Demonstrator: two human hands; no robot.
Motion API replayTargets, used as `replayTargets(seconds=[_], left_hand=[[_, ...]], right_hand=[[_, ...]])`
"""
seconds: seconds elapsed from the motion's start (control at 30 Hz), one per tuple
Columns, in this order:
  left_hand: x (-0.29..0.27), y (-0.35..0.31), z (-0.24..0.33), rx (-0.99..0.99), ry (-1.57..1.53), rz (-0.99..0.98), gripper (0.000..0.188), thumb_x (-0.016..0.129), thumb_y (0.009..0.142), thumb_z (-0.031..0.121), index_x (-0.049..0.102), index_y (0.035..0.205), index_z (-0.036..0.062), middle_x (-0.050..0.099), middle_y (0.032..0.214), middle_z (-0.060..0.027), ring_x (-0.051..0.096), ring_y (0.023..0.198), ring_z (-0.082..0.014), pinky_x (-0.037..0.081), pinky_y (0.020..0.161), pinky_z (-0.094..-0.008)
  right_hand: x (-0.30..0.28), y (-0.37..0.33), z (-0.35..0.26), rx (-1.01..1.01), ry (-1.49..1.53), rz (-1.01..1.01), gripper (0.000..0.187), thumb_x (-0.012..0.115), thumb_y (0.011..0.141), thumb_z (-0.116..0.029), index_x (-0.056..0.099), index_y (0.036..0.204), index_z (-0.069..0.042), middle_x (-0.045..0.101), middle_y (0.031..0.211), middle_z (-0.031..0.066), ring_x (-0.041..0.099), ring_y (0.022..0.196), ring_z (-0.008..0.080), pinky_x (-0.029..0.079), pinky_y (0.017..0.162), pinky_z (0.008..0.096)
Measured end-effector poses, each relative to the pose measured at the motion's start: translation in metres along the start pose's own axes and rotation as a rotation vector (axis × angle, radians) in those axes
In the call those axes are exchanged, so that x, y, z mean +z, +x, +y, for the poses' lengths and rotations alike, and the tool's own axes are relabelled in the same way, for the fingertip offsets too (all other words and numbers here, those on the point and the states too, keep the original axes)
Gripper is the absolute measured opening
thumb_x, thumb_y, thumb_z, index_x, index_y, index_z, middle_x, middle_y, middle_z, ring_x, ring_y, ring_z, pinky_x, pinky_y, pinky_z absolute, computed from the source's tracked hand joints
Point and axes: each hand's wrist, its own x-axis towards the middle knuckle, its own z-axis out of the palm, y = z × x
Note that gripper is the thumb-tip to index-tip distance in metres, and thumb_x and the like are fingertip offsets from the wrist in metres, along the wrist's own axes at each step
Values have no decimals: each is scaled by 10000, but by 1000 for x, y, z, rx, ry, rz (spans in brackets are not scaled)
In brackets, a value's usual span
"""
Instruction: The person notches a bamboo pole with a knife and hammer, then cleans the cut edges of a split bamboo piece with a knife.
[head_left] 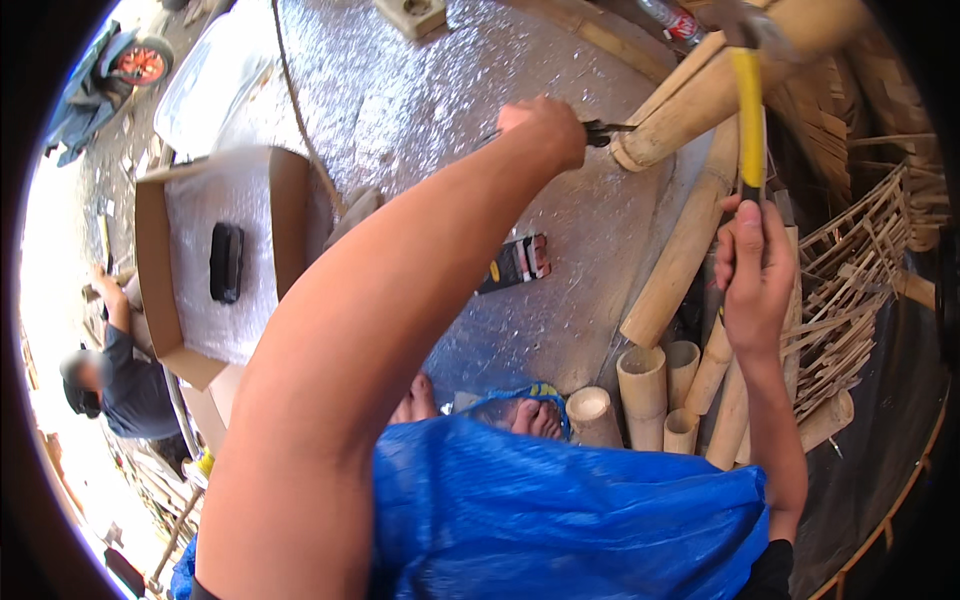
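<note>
My left hand is closed around a dark metal tool whose kind I cannot make out. A thin tip sticks out from it towards the end of a thick bamboo pole. Whether the tip touches the pole I cannot tell. The pole slants in from the upper right and shows a long split along its side. My right hand grips a hammer by its yellow and black handle. The hammer's head is raised at the top, blurred, and overlaps the pole in the picture.
Bamboo pieces stand close to my feet, and another length lies beneath the pole. A small dark package rests on the silvery sheet. To the left is an open cardboard box with a black case. A person sits beyond it.
</note>
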Motion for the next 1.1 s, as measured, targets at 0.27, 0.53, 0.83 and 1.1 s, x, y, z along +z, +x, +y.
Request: replayTargets(seconds=[0.27, 0.53, 0.83, 1.1], left_hand=[[-1, -4, 11, -54, 82, -42, 401, 681, 814, 236, 717, 1172, 58, 699, 1217, -152, 676, 1133, -327, 544, 928, -425], [3, -9, 33, -97, 178, 0, 406, 647, 789, 203, 720, 1146, 24, 709, 1183, -172, 683, 1120, -314, 531, 950, -438], [7, -3, 20, -45, 218, 33, 417, 669, 808, 244, 712, 1170, 41, 698, 1207, -162, 671, 1149, -299, 537, 942, -418], [9, -14, 31, -68, 213, 34, 460, 671, 844, 284, 680, 1255, 77, 685, 1258, -125, 664, 1165, -290, 553, 911, -422]], right_hand=[[110, -38, 113, 103, 113, 200, 348, 539, 1040, -339, 602, 984, -2, 593, 686, 108, 584, 619, 198, 442, 581, 376], [108, -45, 102, 254, 283, 89, 402, 549, 1023, -386, 579, 932, 4, 608, 694, 165, 627, 659, 283, 467, 599, 405], [48, -78, 28, 26, 193, 165, 403, 462, 1065, -353, 566, 942, 16, 615, 703, 263, 646, 717, 466, 442, 587, 497], [59, -68, 86, 48, -186, 166, 405, 469, 1063, -310, 564, 884, 41, 602, 674, 262, 612, 719, 497, 426, 583, 522]])
